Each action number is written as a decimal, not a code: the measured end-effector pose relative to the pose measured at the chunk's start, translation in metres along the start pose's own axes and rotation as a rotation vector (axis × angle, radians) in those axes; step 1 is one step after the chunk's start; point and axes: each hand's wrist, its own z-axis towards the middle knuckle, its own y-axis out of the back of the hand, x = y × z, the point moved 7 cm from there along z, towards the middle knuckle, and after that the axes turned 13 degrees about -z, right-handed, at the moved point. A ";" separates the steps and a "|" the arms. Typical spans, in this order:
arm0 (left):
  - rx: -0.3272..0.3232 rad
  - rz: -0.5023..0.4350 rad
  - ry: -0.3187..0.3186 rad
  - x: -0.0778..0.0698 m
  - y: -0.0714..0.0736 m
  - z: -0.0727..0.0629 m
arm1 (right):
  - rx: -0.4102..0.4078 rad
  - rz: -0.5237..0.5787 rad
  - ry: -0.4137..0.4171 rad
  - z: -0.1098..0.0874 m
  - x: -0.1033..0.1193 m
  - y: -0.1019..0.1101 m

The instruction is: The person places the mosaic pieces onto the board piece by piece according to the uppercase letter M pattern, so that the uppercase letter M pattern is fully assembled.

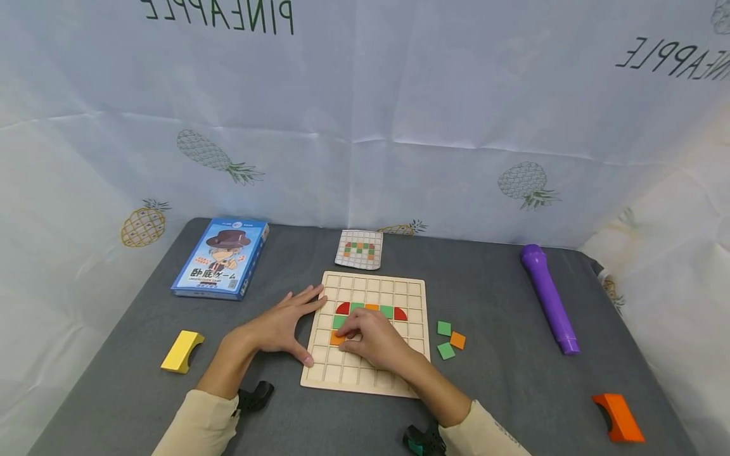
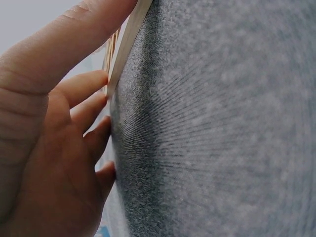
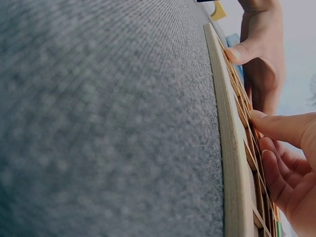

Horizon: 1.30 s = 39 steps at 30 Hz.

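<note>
A wooden grid board [image 1: 324, 375] lies on the dark grey cloth. My left hand [image 1: 277, 327], fingers spread, rests against its left edge, thumb near the front corner and fingertips farther back. Over the middle of the board, my right hand [image 1: 373, 339] has its thumb and forefinger at an orange square tile [image 1: 336, 338], pinching it in its cell. Just behind is a green tile [image 1: 339, 322], partly covered by the fingers. The row beyond holds a red rounded tile [image 1: 343, 308] at the left, green tiles, an orange tile [image 1: 372, 307] and another red rounded tile [image 1: 401, 314].
Loose green tiles [image 1: 444, 328] and an orange tile [image 1: 457, 340] lie right of the board. Behind it is a pattern card [image 1: 359, 249]. A blue game box [image 1: 222, 258] and yellow block [image 1: 182, 351] sit left; a purple stick [image 1: 549, 297] and orange block [image 1: 619, 418] right.
</note>
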 end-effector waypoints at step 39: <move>0.002 -0.009 0.015 0.002 -0.001 0.001 | -0.073 0.067 0.061 -0.048 -0.040 0.054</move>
